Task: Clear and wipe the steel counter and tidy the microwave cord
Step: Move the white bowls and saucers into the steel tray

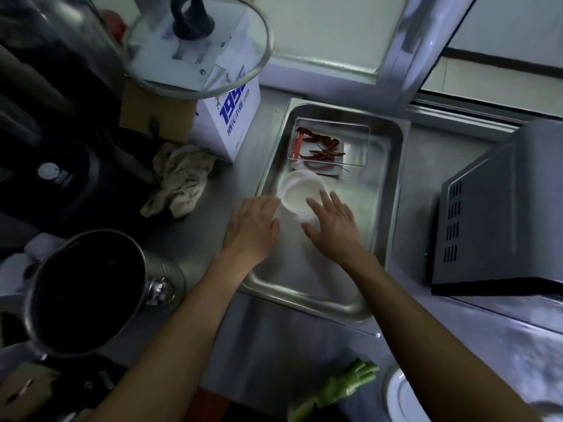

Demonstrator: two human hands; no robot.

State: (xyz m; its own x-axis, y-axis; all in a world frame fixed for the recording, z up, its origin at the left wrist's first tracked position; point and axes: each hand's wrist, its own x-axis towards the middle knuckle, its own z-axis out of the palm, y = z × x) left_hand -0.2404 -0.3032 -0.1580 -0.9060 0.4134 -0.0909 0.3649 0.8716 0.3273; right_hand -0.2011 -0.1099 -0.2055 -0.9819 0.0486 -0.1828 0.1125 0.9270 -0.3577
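— What is sitting on the steel counter (274,339), biggest first?

— The microwave (499,214) is standing at the right. A steel tray (393,190) is lying in the middle, a dark pot (91,293) at the left, a white box (227,117) behind, with a crumpled rag (179,181) lying just beside it.

— And inside the tray?

— A clear container (359,138) is holding red chillies (323,150); a white bowl (300,190) is lying just beside it.

— The hands?

— Both are reaching in. The left hand (253,226) is touching the bowl's rim, its fingers hidden, so I cannot tell their state. The right hand (332,226) is resting on it with fingers spread straight.
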